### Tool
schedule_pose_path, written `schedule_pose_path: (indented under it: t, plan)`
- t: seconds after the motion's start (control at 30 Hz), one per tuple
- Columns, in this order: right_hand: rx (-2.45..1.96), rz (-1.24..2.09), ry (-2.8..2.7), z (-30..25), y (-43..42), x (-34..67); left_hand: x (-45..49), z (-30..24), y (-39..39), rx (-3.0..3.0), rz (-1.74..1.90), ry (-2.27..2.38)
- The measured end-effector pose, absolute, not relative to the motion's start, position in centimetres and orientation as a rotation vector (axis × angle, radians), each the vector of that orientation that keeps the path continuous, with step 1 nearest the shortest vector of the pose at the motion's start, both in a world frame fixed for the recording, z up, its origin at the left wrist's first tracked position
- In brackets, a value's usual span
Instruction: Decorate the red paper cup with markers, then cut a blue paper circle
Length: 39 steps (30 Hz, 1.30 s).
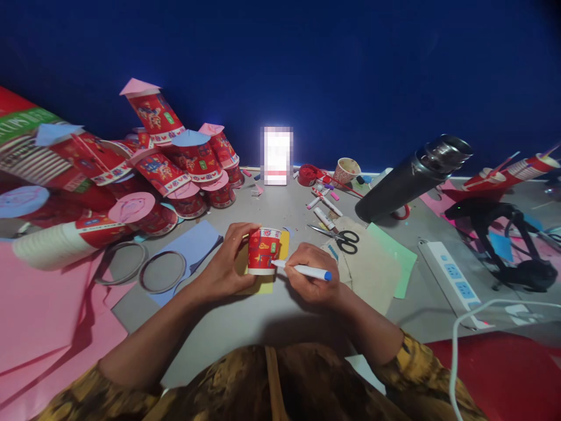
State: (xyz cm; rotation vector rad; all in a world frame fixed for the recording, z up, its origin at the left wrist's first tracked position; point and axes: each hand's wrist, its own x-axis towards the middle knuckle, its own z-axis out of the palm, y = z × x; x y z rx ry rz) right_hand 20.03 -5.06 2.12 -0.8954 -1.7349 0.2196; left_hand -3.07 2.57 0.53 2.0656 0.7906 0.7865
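Observation:
A red paper cup (263, 252) with printed figures stands on the table in front of me, over a piece of yellow paper (265, 286). My left hand (232, 260) grips it from the left, fingers behind and thumb low at the front. In my right hand (312, 272) is a white marker (309, 271) with a blue end, pinched like a pen. Its tip meets the right side of the cup's printed wall. Whether it has left a mark is too small to tell.
Stacked red cups with paper tops (153, 166) crowd the left, beside two tape rings (162, 272) and blue paper (195, 245). Scissors (346, 241), loose markers (324, 217), a black thermos (403, 181) and a power strip (453, 280) with a white cable (454, 351) lie rightward. A bright screen (277, 153) stands behind.

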Motion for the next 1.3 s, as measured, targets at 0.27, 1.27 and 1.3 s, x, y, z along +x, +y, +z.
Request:
schedule_pose_path:
  t: [0.27, 1.27, 1.3]
  plan:
    - [-0.932, 0.220, -1.715, 1.88, -5.09, 20.08, -3.04, 0.42, 2.59, 2.126, 0.801, 0.751]
    - [-0.893, 0.178, -1.835, 1.20, -5.36, 19.52, -2.63, 0.42, 2.55, 2.326, 0.845, 0.780]
    - [-0.903, 0.178, -1.831, 1.22, -5.37, 19.57, -2.62, 0.41, 2.57, 2.319, 0.849, 0.778]
